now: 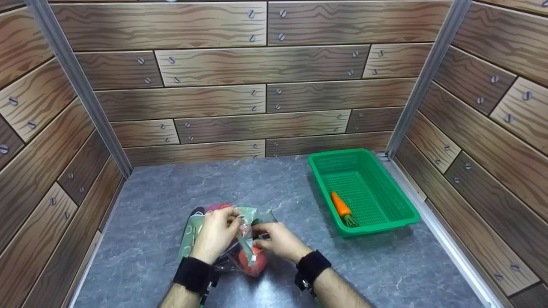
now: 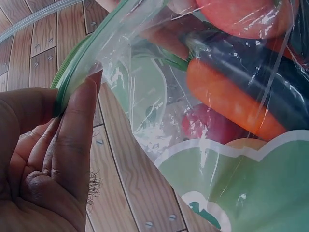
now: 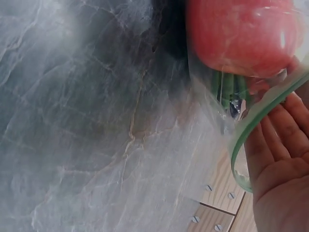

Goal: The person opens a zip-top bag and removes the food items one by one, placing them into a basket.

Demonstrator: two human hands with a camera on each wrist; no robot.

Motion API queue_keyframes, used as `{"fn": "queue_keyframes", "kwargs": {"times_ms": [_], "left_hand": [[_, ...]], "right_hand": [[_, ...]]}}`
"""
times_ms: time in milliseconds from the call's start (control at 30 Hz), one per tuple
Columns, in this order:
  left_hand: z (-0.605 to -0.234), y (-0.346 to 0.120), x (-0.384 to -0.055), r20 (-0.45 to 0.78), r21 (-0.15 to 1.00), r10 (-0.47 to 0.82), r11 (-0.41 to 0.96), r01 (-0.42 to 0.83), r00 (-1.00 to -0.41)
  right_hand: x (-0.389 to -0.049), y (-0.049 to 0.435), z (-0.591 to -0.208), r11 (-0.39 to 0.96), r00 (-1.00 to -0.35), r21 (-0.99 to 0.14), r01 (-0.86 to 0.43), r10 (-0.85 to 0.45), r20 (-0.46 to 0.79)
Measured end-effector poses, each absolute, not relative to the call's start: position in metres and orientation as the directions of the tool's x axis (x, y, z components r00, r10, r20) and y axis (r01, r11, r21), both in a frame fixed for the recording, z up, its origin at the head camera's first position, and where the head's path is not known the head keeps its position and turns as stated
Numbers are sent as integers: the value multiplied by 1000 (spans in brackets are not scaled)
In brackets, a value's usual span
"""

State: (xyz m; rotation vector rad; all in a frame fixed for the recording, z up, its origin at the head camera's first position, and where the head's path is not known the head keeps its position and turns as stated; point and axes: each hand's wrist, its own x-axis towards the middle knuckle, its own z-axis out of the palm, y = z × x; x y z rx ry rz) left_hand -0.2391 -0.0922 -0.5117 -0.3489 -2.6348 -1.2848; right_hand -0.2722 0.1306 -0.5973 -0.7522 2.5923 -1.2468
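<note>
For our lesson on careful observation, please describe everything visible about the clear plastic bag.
The clear bag looks like thin, glossy, creased plastic, with green edging along its mouth and white-bordered green shapes printed on it. Through it show a red round item, an orange carrot and a dark eggplant. It rests bulging on the grey marbled tabletop. The left hand pinches its edge; the right hand is at the mouth, its fingertips' hold unclear.

Your bag (image 1: 187, 244) is lying on the table (image 1: 274, 182), between and beneath your left hand (image 1: 216, 233) and right hand (image 1: 280, 241). Inside it, a round fruit (image 1: 255, 264) is sitting between your wrists; an eggplant (image 2: 244, 70) is lying beside a carrot (image 2: 227, 99). Ahead and right of your right hand, a basket (image 1: 364, 231) is holding another carrot (image 1: 341, 206) along its side nearest you.
</note>
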Motion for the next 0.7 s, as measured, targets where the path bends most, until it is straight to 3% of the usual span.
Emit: {"fn": "queue_keyframes", "kwargs": {"times_ms": [300,700], "left_hand": [[-514,-91,-239,252,757,128,591,278,-959],[-516,-89,-241,232,745,132,613,263,-964]], "right_hand": [[-273,126,-610,579,-890,-725,-373,-443,104],[-270,130,-608,482,-897,-792,-373,-405,176]]}}
